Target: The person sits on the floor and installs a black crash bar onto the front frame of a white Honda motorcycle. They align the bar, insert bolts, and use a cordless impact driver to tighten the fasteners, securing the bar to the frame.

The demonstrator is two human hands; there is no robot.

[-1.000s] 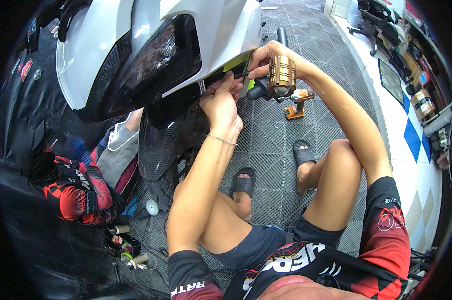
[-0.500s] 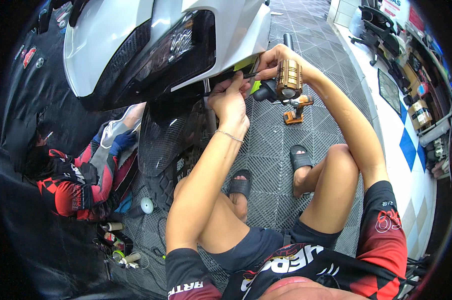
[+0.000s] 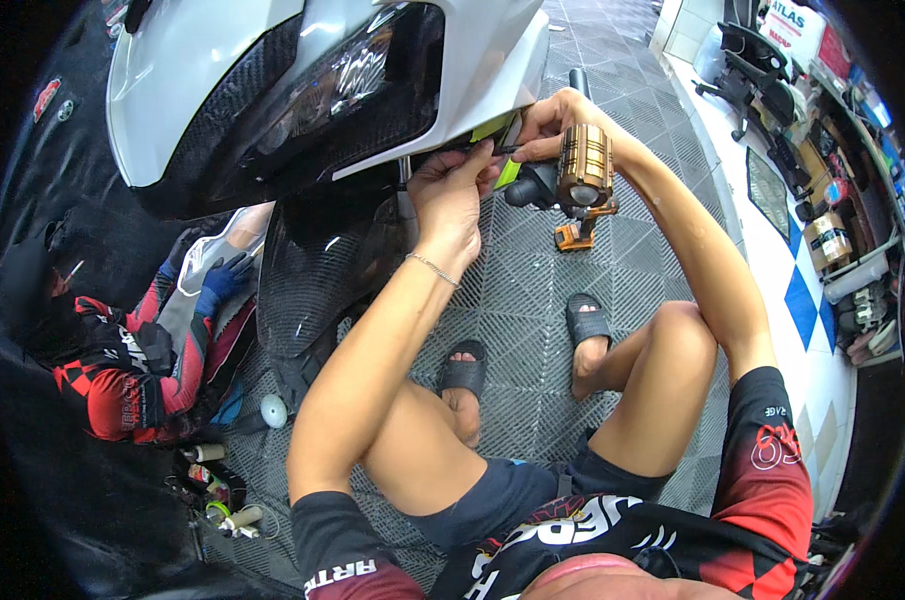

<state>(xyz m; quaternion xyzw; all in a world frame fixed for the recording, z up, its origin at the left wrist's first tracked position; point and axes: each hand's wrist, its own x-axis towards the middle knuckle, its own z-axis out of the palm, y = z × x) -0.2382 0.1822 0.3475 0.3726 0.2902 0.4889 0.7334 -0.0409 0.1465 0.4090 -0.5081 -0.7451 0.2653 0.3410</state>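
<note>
Under the edge of a motorcycle's white front fairing point(image 3: 207, 75), my two hands meet at a thin black cable-like piece point(image 3: 503, 149). My left hand point(image 3: 446, 200) pinches its left end between thumb and fingers, close below the dark headlight point(image 3: 372, 90). Coming in from the other side, my right hand point(image 3: 552, 122) has its fingers closed on the right end. A bronze ribbed auxiliary lamp point(image 3: 585, 163) sits just below my right hand and partly covers the wrist. Neon-yellow bodywork point(image 3: 507, 174) shows between the hands. Part of the cable-like piece is hidden by my fingers.
An orange cordless drill point(image 3: 575, 236) stands on the grey tiled floor point(image 3: 532, 290) beyond my sandals. The black front fender point(image 3: 317, 255) hangs below the fairing. At left a gloved co-worker point(image 3: 142, 370) handles a pale panel. Bottles point(image 3: 240, 518) lie nearby; shelves and a chair line the right.
The view has shifted slightly, moving the motorcycle and floor leftward in the picture. Both hands keep their pinch on the cable-like piece under the fairing.
</note>
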